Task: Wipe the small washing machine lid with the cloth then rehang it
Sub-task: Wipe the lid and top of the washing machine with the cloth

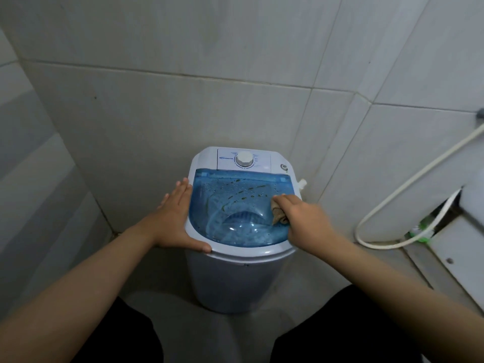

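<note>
Against the tiled corner wall I see the small washing machine (237, 279) standing on the floor, its translucent blue lid (235, 205) closed on top and speckled with droplets and dark smears. My right hand (301, 218) is clenched around a bunched brown cloth (278, 213), pressing it onto the right side of the lid, near the rim. My left hand (174, 218) is released, lying flat with fingers straight along the machine's white left edge, the thumb curled over the front rim; it grasps nothing. Behind the lid sits the white control panel with a round dial (245, 159), and a small round button lies to its right. A white hose (408, 184) loops down the wall on the right, passing something green (419, 231) low by a pale panel, possibly a brush, though the blur leaves me unsure. Dark trouser legs fill the bottom corners.
</note>
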Demonstrator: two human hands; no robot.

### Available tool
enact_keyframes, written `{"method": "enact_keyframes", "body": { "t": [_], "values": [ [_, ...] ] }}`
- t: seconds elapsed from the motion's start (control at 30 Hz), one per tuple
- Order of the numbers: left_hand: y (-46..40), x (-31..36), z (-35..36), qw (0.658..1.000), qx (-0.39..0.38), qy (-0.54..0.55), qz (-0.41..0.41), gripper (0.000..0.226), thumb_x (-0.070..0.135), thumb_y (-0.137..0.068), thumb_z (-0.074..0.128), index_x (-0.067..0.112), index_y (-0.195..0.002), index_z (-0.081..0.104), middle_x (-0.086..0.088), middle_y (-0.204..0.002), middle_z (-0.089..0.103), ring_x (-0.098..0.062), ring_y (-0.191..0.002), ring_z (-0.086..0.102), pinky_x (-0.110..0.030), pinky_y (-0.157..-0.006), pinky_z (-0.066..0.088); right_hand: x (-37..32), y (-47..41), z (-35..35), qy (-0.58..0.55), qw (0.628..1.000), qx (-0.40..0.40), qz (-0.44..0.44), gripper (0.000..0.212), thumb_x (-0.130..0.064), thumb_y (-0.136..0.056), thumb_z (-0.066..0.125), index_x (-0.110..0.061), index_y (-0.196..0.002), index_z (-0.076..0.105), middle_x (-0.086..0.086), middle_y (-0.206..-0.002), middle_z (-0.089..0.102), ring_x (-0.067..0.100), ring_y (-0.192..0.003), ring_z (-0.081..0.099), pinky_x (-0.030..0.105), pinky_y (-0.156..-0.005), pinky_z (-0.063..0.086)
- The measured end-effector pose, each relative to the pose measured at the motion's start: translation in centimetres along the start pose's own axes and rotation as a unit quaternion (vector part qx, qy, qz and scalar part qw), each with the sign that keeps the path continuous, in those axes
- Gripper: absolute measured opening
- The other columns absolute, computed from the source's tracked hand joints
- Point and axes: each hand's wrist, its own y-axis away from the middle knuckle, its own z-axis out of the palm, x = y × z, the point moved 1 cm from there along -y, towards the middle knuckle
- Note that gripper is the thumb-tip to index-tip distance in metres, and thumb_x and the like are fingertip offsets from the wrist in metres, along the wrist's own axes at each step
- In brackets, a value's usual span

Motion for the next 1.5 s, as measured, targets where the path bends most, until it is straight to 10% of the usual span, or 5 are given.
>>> {"method": "enact_keyframes", "body": {
  "t": [0.43, 0.63, 0.8, 1.5],
  "values": [
    [0.1, 0.1, -0.2, 1.0, -0.002, -0.011, -0.002, 0.157, 0.095, -0.033, 0.052, 0.016, -0.146, -0.023, -0.004, -0.155, -0.03, -0.018, -0.141, -0.028, -0.041, -0.115, -0.009, -6.9, 3.8, -1.3, 0.01, 0.994, -0.098, 0.039, 0.041, 0.001, -0.078, 0.053, -0.004, -0.117, 0.043, 0.017, -0.117, 0.052, 0.036, -0.104, 0.056, 0.041, -0.076, 0.05],
    [0.1, 0.1, -0.2, 1.0, -0.003, -0.007, 0.001, 0.156, 0.095, -0.035, 0.053, 0.017, -0.146, -0.025, -0.003, -0.154, -0.032, -0.017, -0.14, -0.03, -0.039, -0.114, -0.011, -4.4, -1.2, -5.7, -0.234, 0.963, -0.118, 0.068, 0.026, 0.0, -0.067, 0.051, -0.012, -0.087, 0.061, 0.009, -0.088, 0.068, 0.025, -0.083, 0.064, 0.034, -0.069, 0.057],
    [0.0, -0.1, 0.0, 1.0, 0.006, -0.003, 0.002, 0.155, 0.091, -0.038, 0.057, 0.018, -0.146, -0.025, -0.002, -0.154, -0.032, -0.016, -0.14, -0.03, -0.038, -0.114, -0.011, -2.3, -8.4, -4.6, -0.139, 0.99, 0.007, 0.007, 0.036, -0.001, -0.064, 0.047, -0.014, -0.096, 0.056, 0.007, -0.102, 0.067, 0.029, -0.093, 0.061, 0.039, -0.076, 0.055],
    [0.0, 0.0, -0.1, 1.0, 0.009, 0.0, 0.002, 0.156, 0.093, -0.035, 0.055, 0.017, -0.146, -0.025, -0.003, -0.154, -0.031, -0.018, -0.141, -0.029, -0.039, -0.115, -0.011, -1.9, -2.7, -0.4, -0.079, 0.995, -0.017, -0.052, 0.069, 0.006, -0.075, 0.049, -0.022, -0.137, 0.039, 0.002, -0.143, 0.045, 0.031, -0.121, 0.052, 0.04, -0.094, 0.048]
  ]
}}
